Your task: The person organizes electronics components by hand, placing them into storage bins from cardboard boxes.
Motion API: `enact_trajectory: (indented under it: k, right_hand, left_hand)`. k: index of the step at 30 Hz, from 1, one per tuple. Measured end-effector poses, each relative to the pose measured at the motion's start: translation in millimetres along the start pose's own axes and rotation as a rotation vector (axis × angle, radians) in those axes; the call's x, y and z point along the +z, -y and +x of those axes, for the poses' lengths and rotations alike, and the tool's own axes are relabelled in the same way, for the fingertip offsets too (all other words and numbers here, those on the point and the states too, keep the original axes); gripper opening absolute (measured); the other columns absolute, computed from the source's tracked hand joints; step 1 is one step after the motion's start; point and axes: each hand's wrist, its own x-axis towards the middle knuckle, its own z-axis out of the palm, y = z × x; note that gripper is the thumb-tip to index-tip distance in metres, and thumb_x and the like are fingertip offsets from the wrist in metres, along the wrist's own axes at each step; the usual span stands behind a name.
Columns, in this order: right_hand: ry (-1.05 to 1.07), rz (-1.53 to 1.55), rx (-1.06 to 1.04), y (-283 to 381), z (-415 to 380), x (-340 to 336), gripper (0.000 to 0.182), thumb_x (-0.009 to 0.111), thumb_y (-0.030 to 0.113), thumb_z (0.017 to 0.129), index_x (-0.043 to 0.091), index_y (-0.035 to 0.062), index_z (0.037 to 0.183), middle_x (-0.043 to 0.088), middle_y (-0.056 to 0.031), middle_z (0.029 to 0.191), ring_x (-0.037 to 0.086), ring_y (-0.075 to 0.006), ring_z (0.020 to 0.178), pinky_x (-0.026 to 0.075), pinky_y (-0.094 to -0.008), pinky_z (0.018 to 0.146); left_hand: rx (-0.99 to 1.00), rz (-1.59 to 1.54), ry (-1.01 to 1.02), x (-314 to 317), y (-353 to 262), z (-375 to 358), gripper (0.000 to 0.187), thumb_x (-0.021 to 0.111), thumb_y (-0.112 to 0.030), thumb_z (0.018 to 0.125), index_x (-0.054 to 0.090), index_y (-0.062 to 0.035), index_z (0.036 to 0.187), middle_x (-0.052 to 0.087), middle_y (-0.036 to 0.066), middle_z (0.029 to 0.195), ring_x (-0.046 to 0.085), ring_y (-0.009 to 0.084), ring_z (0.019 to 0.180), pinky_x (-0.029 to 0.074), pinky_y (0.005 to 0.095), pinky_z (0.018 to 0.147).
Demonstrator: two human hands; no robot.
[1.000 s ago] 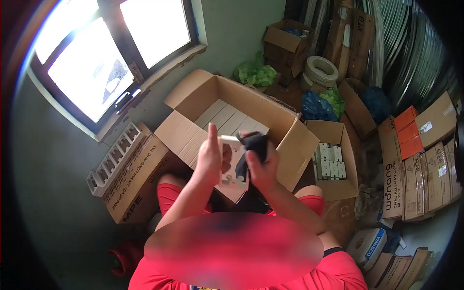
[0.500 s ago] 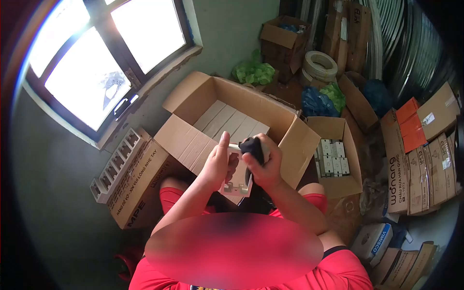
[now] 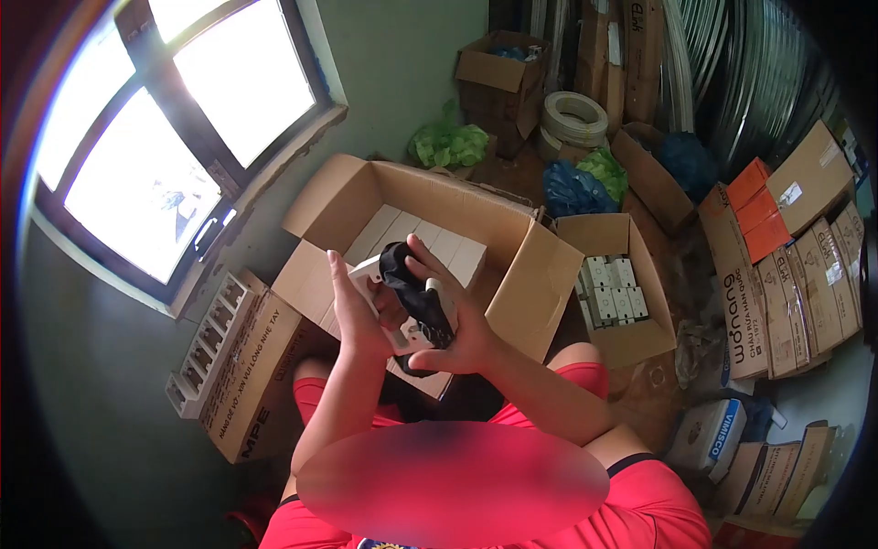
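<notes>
My left hand (image 3: pixel 359 316) grips a white plastic frame (image 3: pixel 369 269) from the left, its thumb pointing up and its other fingers curled through the opening. A black cloth (image 3: pixel 412 293) lies bunched across the frame's right side. My right hand (image 3: pixel 465 325) is closed round that cloth and presses it to the frame. Both hands are above the near side of a large open cardboard box (image 3: pixel 448 190). Long white pieces (image 3: pixel 416 233) lie side by side inside the box. Much of the frame is hidden by the cloth and fingers.
A smaller carton (image 3: pixel 636 343) of white switch-type boxes (image 3: pixel 611 291) stands right. On the left, a row of white frames (image 3: pixel 212 348) rests on an MPE carton (image 3: pixel 251 375) below the window. Bags, cable coils (image 3: pixel 574 119) and stacked cartons (image 3: pixel 796 284) line the back and right.
The black cloth has spread from a bunch at the frame's top right down along its right side. My right hand has opened wider around it. The whole view has shifted slightly.
</notes>
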Motion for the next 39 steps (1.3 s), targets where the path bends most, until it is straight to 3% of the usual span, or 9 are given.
enact_trajectory:
  k: [4, 5, 8, 12, 14, 24, 28, 31, 39]
  right_hand:
    - [-0.254, -0.102, 0.048, 1, -8, 3, 0.065, 0.084, 0.032, 0.083, 0.054, 0.0000, 0.131, 0.058, -0.0266, 0.134, 0.059, -0.0376, 0.125, 0.040, -0.0465, 0.111]
    - [-0.340, -0.097, 0.080, 7, -10, 0, 0.046, 0.081, 0.024, 0.084, 0.057, -0.0002, 0.115, 0.068, -0.0164, 0.106, 0.068, -0.0288, 0.098, 0.051, -0.0408, 0.095]
    - [-0.375, -0.275, 0.234, 3, -17, -15, 0.037, 0.077, 0.017, 0.085, 0.058, -0.0015, 0.111, 0.067, -0.0106, 0.095, 0.066, -0.0243, 0.087, 0.051, -0.0353, 0.087]
    - [-0.457, 0.012, 0.207, 7, -14, 2, 0.033, 0.067, 0.007, 0.085, 0.059, -0.0018, 0.116, 0.062, -0.0155, 0.114, 0.062, -0.0257, 0.104, 0.046, -0.0366, 0.098]
    - [-0.370, -0.048, 0.021, 2, -10, 6, 0.048, 0.064, 0.009, 0.084, 0.055, -0.0032, 0.130, 0.049, -0.0251, 0.145, 0.041, -0.0398, 0.143, 0.030, -0.0494, 0.118]
    - [-0.419, -0.352, -0.027, -6, -10, -2, 0.076, 0.086, 0.023, 0.077, 0.048, -0.0014, 0.139, 0.048, -0.0256, 0.144, 0.051, -0.0352, 0.133, 0.041, -0.0441, 0.110]
    - [-0.641, -0.094, 0.279, -14, -12, -13, 0.057, 0.083, 0.013, 0.082, 0.056, -0.0011, 0.130, 0.066, -0.0083, 0.115, 0.064, -0.0163, 0.106, 0.051, -0.0329, 0.095]
    - [-0.421, 0.021, 0.465, -6, -3, -61, 0.058, 0.084, 0.014, 0.081, 0.060, 0.0013, 0.132, 0.069, -0.0059, 0.112, 0.064, -0.0111, 0.099, 0.051, -0.0312, 0.090]
    - [-0.105, -0.087, 0.539, 8, 1, -57, 0.053, 0.085, 0.022, 0.080, 0.068, 0.0042, 0.127, 0.072, -0.0019, 0.097, 0.061, -0.0065, 0.089, 0.051, -0.0290, 0.085]
  left_hand:
    - [-0.163, -0.082, 0.306, -5, 11, 9, 0.072, 0.038, -0.086, 0.088, 0.042, -0.0148, 0.078, 0.028, -0.003, 0.053, 0.025, 0.0111, 0.040, 0.022, 0.0271, 0.038]
    - [-0.239, -0.144, 0.274, -6, 12, 4, 0.073, 0.036, -0.086, 0.089, 0.048, -0.0137, 0.086, 0.027, -0.004, 0.054, 0.025, 0.0110, 0.041, 0.023, 0.0271, 0.040]
    - [-0.004, -0.261, 0.253, 1, 32, -7, 0.071, 0.038, -0.084, 0.090, 0.050, -0.0140, 0.090, 0.030, -0.003, 0.058, 0.026, 0.0102, 0.044, 0.024, 0.0261, 0.043]
    - [0.081, -0.321, 0.170, 4, 28, 7, 0.056, 0.043, -0.069, 0.097, 0.045, -0.0154, 0.081, 0.033, -0.003, 0.059, 0.029, 0.0098, 0.044, 0.026, 0.0254, 0.042]
    - [0.143, -0.396, 0.260, 3, 24, 15, 0.048, 0.044, -0.060, 0.098, 0.048, -0.0150, 0.085, 0.035, -0.004, 0.063, 0.030, 0.0099, 0.046, 0.029, 0.0249, 0.044]
    - [0.236, -0.426, 0.009, 10, 41, 22, 0.034, 0.040, -0.043, 0.104, 0.053, -0.0122, 0.100, 0.050, 0.001, 0.085, 0.048, 0.0147, 0.066, 0.047, 0.0323, 0.067]
    - [0.427, -0.167, 0.101, 22, 43, -15, 0.034, 0.049, -0.032, 0.103, 0.054, -0.0053, 0.123, 0.060, 0.008, 0.108, 0.063, 0.0221, 0.094, 0.054, 0.0405, 0.089]
    - [0.500, 0.289, 0.376, -11, 14, 3, 0.037, 0.055, -0.030, 0.099, 0.051, -0.0046, 0.125, 0.061, 0.012, 0.113, 0.066, 0.0259, 0.108, 0.052, 0.0437, 0.098]
    - [0.403, 1.393, 0.547, 5, -24, -13, 0.042, 0.057, -0.038, 0.101, 0.059, 0.0014, 0.116, 0.063, 0.018, 0.077, 0.066, 0.0278, 0.072, 0.051, 0.0407, 0.068]
